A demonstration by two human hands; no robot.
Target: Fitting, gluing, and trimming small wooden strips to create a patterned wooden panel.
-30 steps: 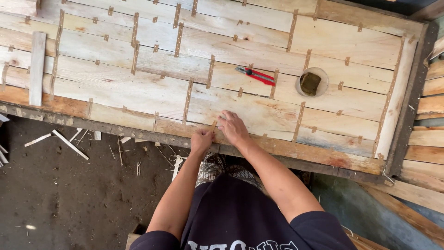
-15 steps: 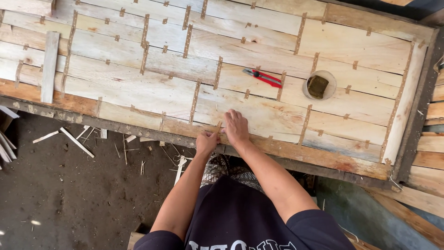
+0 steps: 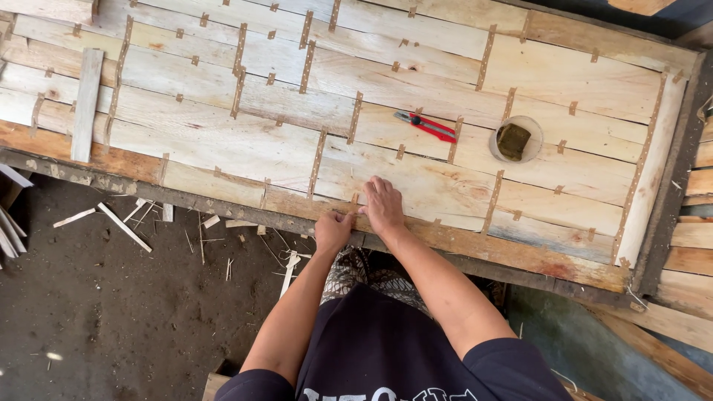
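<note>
Where the near edge of the patchwork wood panel (image 3: 223,141) meets its darker edge strip (image 3: 475,241), a small brown tape piece (image 3: 354,200) stands across a seam, its long axis running away from the person, and both hands close in on it. The left hand (image 3: 333,230) is curled with its fingers (image 3: 342,217) pinched at the lower end of that piece, though whether they actually grip it cannot be told from this height. The right hand (image 3: 382,206) lies flat just to the right of it, fingers spread and pressing on the pale board, holding nothing. The tape piece thus sits between the two hands, touching or nearly touching the left, which is the nearer. Farther out on the panel, well apart to the right, lie a red-handled cutter (image 3: 425,126) and a round bowl (image 3: 515,139) with a dark lump in it. A loose wooden slat (image 3: 87,104) rests at the left end. Below the panel, wood offcuts (image 3: 122,225) litter the dark dirt floor (image 3: 89,319).
</note>
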